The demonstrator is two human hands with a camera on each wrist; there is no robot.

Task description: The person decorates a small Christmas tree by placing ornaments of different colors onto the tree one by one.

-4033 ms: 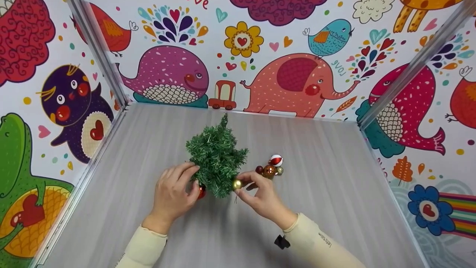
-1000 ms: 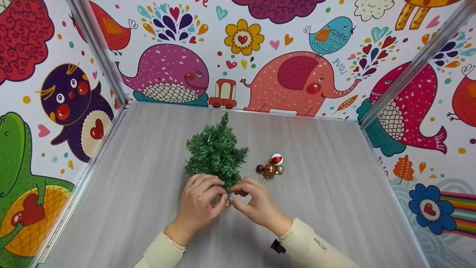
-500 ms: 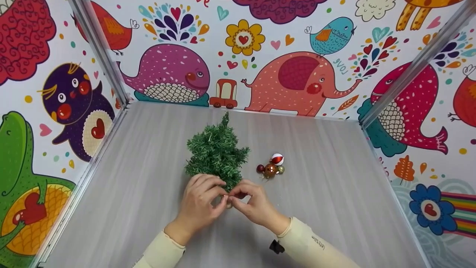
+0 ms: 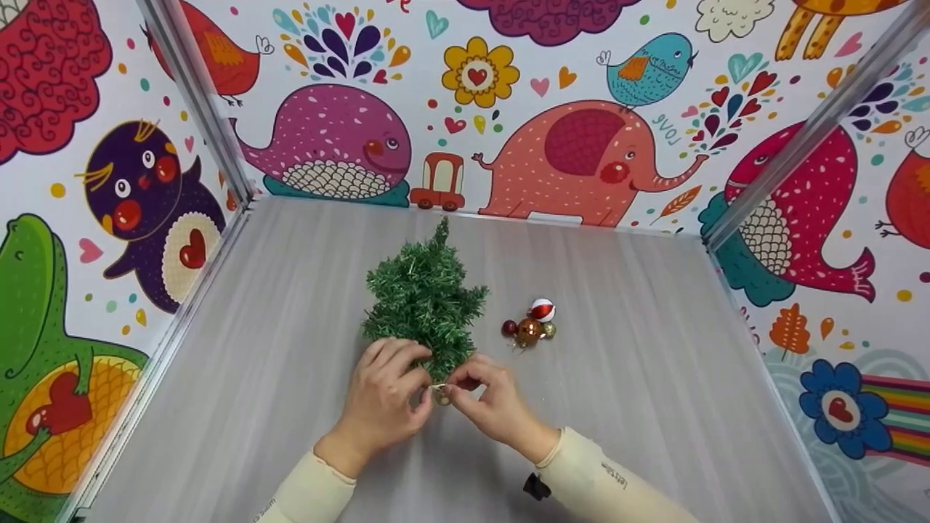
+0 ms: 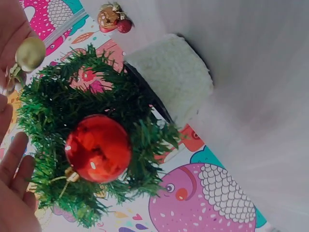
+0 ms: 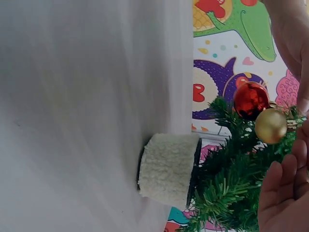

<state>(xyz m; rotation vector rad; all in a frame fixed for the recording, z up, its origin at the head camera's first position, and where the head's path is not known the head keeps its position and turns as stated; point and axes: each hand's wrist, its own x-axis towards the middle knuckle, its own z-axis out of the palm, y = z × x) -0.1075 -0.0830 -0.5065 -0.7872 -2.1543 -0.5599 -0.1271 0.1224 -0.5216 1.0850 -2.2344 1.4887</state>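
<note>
A small green Christmas tree (image 4: 427, 298) stands upright on a fleece-covered white base (image 6: 169, 169). At its near side, my left hand (image 4: 389, 392) and right hand (image 4: 501, 407) meet fingertip to fingertip. Between them a pale string stretches from a gold bauble (image 4: 442, 397), and both hands pinch it by thumb and finger. The bauble itself hangs just under the fingertips, against the front branches; both wrist views show it, as the gold ball (image 5: 30, 53) at the left edge here. A shiny red bauble (image 5: 98, 148) hangs on the tree, hidden by my left hand in the head view.
Right of the tree, several loose baubles lie together: a red-and-white one (image 4: 542, 310), an orange one (image 4: 529, 332), a dark red one (image 4: 509, 328) and a small gold one. Printed cartoon walls (image 4: 327, 138) with metal corner posts (image 4: 200, 102) bound the grey table (image 4: 617, 363).
The gold bauble, earlier in my right hand at the tree's right side, is now at its front. My left hand left the red bauble and joined it; lately the fingertips have drawn slightly apart, stretching the string.
</note>
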